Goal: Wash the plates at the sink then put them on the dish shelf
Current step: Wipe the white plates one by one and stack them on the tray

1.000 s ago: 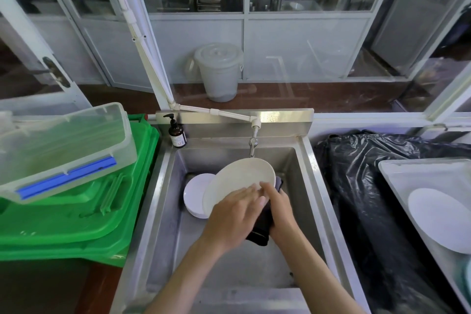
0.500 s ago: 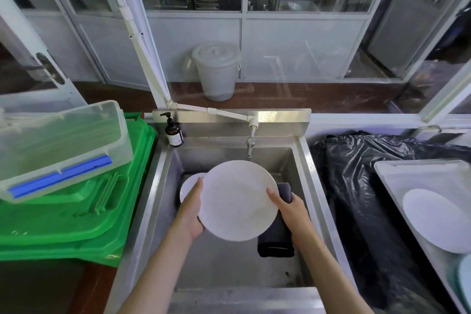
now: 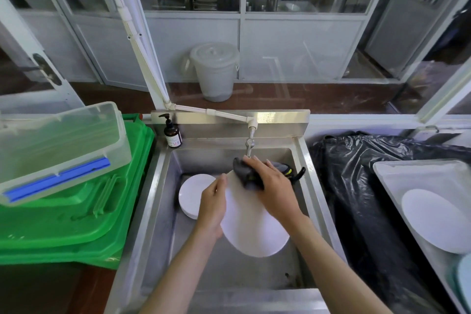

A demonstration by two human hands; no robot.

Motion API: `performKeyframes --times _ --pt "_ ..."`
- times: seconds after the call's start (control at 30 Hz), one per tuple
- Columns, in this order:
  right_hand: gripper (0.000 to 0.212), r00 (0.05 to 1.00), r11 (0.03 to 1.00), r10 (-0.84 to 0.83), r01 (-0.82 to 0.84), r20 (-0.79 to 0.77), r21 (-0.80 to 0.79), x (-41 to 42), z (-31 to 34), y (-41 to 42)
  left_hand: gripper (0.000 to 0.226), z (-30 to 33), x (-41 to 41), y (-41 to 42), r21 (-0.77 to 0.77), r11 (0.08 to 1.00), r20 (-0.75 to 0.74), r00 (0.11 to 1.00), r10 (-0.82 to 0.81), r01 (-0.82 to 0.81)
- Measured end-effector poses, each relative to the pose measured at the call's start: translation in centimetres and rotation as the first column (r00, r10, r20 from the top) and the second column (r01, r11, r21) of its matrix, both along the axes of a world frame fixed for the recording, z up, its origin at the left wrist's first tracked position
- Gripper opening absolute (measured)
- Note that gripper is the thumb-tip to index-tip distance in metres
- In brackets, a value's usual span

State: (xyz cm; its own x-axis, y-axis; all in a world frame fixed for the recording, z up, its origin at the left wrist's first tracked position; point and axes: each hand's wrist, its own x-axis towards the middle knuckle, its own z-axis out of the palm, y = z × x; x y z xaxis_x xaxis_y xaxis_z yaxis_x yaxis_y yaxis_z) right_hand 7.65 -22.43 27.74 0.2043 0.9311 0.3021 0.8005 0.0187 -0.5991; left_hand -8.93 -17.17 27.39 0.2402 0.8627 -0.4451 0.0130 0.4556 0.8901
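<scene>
Over the steel sink (image 3: 158,201) I hold a white plate (image 3: 252,229) tilted. My left hand (image 3: 212,205) grips its left rim. My right hand (image 3: 270,183) grips a dark cloth (image 3: 246,172) and presses it on the plate's upper edge, just under the tap (image 3: 249,145). More white plates (image 3: 193,194) lie stacked on the sink floor at the left. Another white plate (image 3: 433,219) lies in the white tray (image 3: 397,168) at the right.
A brown soap pump bottle (image 3: 172,134) stands at the sink's back left corner. Green bins (image 3: 76,224) with a clear plastic box (image 3: 58,145) on top fill the left. A black bag (image 3: 356,186) lies right of the sink. A grey bucket (image 3: 215,71) stands beyond the glass.
My right hand left the plate's right rim, took up the dark cloth and moved it to the plate's upper edge. The left hand still holds the rim; the plate now tilts.
</scene>
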Motion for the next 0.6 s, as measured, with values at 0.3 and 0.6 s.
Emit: performKeyframes --times 0.3,0.6 --pt "0.062 0.991 0.991 0.132 -0.133 0.028 0.033 -3.2 -4.7 -5.2 0.033 0.0 -1.4 1.6 -0.059 0.961 0.019 0.962 0.271 -0.27" --pt "0.065 0.963 0.984 -0.172 0.159 -0.206 -0.079 -4.2 -3.1 -1.7 0.032 1.3 1.2 -1.2 -0.036 0.987 0.037 0.986 0.16 -0.159"
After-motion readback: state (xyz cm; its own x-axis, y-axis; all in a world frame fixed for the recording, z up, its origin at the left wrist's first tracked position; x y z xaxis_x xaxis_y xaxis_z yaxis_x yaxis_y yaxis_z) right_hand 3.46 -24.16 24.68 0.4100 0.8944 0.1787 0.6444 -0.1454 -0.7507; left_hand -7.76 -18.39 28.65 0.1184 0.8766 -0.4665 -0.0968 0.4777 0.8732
